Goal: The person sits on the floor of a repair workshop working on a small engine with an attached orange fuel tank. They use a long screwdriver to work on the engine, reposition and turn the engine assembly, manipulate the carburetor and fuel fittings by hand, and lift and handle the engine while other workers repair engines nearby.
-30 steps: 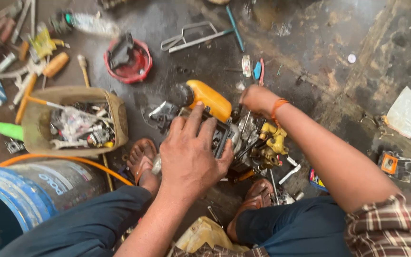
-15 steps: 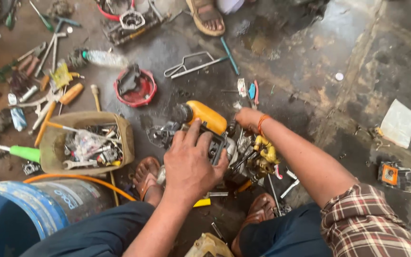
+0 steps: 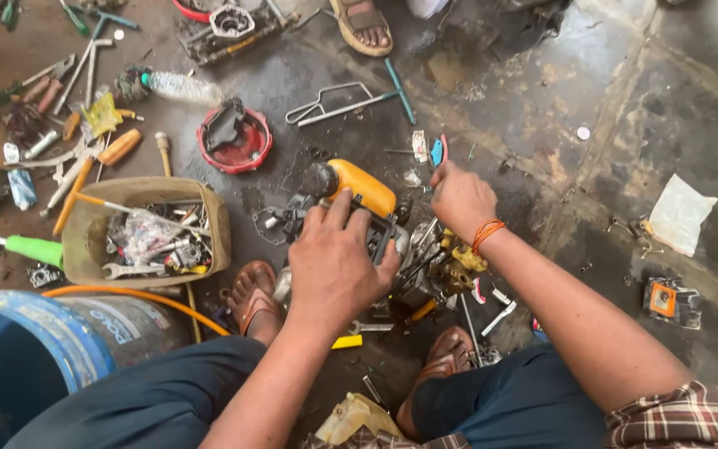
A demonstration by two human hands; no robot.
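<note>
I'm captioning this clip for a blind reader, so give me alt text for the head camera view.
Seen from above, a squatting person presses the left hand on a small engine with a yellow tank on a greasy floor, while the right hand reaches just beyond it. A box of wrenches, a red round cover and scattered tools lie at left, a blue barrel nearby.

Person wears dark blue trousers (image 3: 143,399) and brown sandals (image 3: 253,293). Plaid shirt sleeve (image 3: 683,420), red, white and dark checks, ends above the right elbow. Orange thread band (image 3: 487,233) circles the right wrist. Left forearm bare, no sleeve visible.
</note>
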